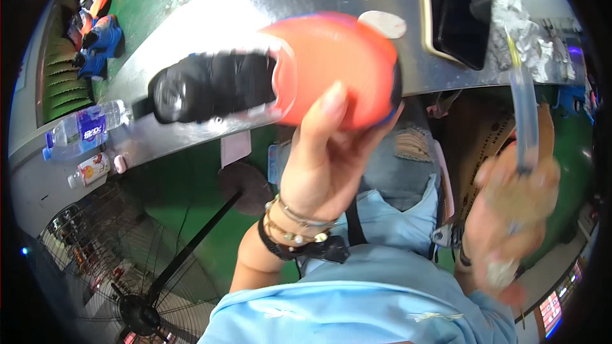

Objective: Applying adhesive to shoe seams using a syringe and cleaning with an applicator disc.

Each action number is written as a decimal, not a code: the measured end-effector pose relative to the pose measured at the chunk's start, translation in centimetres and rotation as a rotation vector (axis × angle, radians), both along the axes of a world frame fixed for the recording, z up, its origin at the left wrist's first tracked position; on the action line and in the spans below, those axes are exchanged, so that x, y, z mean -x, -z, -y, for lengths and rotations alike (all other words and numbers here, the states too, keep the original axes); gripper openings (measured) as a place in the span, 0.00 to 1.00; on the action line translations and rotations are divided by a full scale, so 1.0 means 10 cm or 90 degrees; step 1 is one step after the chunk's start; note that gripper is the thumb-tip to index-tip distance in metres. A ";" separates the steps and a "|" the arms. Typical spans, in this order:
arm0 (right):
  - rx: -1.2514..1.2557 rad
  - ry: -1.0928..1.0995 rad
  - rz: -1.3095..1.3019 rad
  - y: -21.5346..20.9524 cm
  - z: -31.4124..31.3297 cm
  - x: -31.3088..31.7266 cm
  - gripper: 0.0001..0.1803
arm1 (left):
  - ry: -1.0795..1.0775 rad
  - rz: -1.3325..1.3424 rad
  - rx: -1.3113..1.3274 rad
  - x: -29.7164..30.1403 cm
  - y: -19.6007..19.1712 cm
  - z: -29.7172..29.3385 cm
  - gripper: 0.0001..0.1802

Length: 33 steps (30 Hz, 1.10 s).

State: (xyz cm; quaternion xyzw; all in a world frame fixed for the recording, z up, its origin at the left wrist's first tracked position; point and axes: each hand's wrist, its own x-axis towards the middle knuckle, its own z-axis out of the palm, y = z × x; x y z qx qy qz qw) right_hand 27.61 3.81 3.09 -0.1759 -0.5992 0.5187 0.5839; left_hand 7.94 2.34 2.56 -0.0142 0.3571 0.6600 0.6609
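Note:
My left hand (322,159) holds up an orange plastic toy body with a black barrel-like front end (280,79), close to the camera and over the metal table (210,0). Bracelets and a black band sit on that wrist. My right hand (516,197), blurred, grips a thin clear tube-like tool (524,114) that points up toward the table edge. The two hands are apart, the toy to the left of the tool.
On the table lie a dark tablet in a tray (462,9), crumpled foil (523,25), a grey oval disc (382,23), a water bottle (86,129) and a small bottle (90,171). Blue and orange toys (102,38) are stacked far left. A floor fan (134,280) stands lower left.

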 end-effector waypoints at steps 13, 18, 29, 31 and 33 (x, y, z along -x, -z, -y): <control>0.130 0.122 0.084 0.52 -0.85 -0.86 0.25 | 0.318 -0.206 -0.033 0.75 1.00 1.40 0.50; 0.167 0.150 0.056 0.37 -0.80 -0.81 0.23 | 0.277 -0.188 -0.006 0.62 1.03 1.13 0.49; 0.213 0.198 0.013 0.31 -0.82 -0.73 0.22 | 0.263 -0.146 -0.007 0.73 0.88 1.04 0.47; 0.205 0.183 0.012 0.30 -0.84 -0.79 0.22 | 0.259 -0.164 -0.024 0.71 0.74 1.12 0.46; 0.198 0.177 0.004 0.29 -0.85 -0.85 0.23 | 0.254 -0.202 -0.051 0.61 0.62 1.14 0.46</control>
